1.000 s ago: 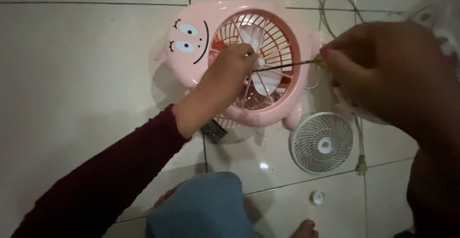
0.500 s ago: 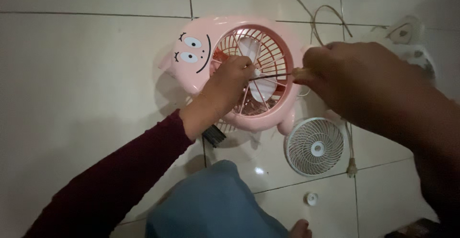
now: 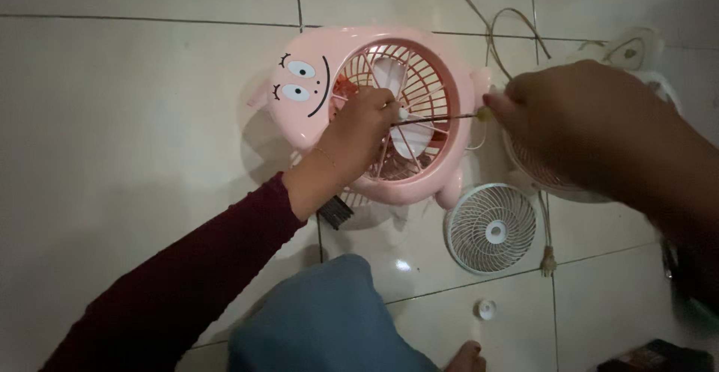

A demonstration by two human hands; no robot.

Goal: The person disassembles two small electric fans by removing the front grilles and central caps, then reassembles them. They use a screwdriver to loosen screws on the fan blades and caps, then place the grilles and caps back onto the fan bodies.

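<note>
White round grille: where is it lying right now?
In the head view, the white round grille lies flat on the floor tiles, lower right of the pink fan, below the right hand.

I see the pink fan [image 3: 374,114] lying flat on the tiled floor, its round ribbed grille facing up and white blades showing through. Cartoon eyes and a curved mouth sit at its nine o'clock side. A thin dark screwdriver [image 3: 442,117] lies nearly level across the grille, tip at the hub, yellowish handle toward three o'clock.
</note>
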